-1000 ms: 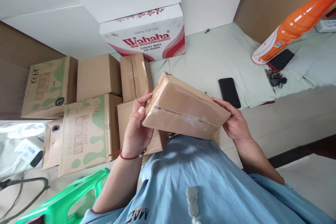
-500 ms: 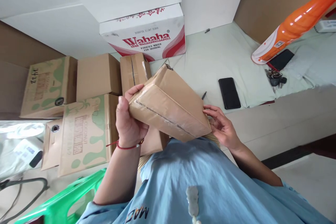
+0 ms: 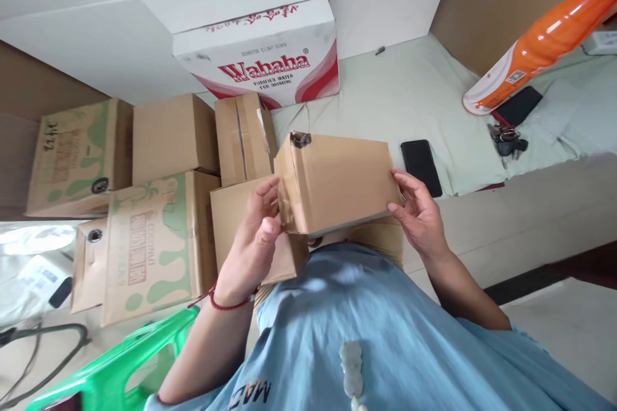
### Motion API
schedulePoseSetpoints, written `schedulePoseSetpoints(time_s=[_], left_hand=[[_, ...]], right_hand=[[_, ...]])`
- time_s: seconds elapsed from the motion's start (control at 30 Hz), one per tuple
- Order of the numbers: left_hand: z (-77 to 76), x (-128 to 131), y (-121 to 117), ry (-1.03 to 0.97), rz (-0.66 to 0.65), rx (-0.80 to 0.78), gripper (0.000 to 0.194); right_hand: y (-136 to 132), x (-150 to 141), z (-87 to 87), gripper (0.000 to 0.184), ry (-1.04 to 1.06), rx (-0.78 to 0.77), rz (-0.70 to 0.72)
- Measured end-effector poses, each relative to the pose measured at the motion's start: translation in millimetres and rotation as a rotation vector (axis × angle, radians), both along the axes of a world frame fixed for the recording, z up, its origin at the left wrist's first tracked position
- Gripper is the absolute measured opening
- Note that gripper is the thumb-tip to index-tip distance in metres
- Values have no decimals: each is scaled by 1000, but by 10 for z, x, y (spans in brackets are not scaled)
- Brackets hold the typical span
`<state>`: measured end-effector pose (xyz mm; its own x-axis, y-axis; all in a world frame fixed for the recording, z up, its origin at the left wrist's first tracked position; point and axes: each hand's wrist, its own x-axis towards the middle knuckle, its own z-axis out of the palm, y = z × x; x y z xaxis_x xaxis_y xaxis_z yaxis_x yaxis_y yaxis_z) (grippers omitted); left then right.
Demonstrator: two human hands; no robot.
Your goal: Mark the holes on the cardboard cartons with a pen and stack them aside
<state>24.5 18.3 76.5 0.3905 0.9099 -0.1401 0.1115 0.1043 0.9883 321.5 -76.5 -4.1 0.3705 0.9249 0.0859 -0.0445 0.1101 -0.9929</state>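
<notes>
I hold a taped brown cardboard parcel [image 3: 337, 183] in front of my chest, its broad plain face turned toward me. My left hand [image 3: 253, 241], with a red cord at the wrist, grips the parcel's left end with curled fingers. My right hand [image 3: 419, 215] grips the right end, thumb on the front face. A torn dark spot marks the parcel's top left corner. My blue shirt [image 3: 366, 334] fills the lower part of the view.
Several cardboard boxes [image 3: 173, 135] stand to the left, two with green print [image 3: 144, 244]. A white Wahaha carton [image 3: 263, 54] sits behind. On the pale sheet [image 3: 385, 96] lie a black phone [image 3: 420, 166], keys [image 3: 506, 140] and an orange inflatable [image 3: 540, 45]. A green plastic stool [image 3: 106, 366] is at lower left.
I have turned the parcel in both hands: the taped seam side has rotated away and a plain broad face now faces me. My hands shifted along its ends.
</notes>
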Motion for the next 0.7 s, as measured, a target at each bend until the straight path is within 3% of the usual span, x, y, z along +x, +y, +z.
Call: schedulePoseSetpoints(time_s=[0.07, 0.13, 0.3, 0.4, 0.53, 0.6, 0.7], left_hand=[[29, 32, -30, 34, 27, 20, 113], [56, 81, -43, 78, 88, 38, 121], [163, 126, -32, -56, 299, 27, 93], [247, 105, -8, -152, 389, 44, 78], [299, 97, 4, -158, 473, 99, 70], [291, 105, -12, -165, 487, 87, 72], [259, 124, -57, -175, 473, 20, 74]], right_hand=[[19, -25, 16, 50, -28, 37, 27], [24, -42, 47, 49, -47, 60, 60], [121, 108, 49, 41, -37, 95, 39], [306, 242, -30, 33, -420, -118, 43], [599, 237, -109, 43, -1173, -538, 370], [717, 198, -114, 43, -1286, -615, 436], [842, 207, -94, 33, -1297, -620, 452]])
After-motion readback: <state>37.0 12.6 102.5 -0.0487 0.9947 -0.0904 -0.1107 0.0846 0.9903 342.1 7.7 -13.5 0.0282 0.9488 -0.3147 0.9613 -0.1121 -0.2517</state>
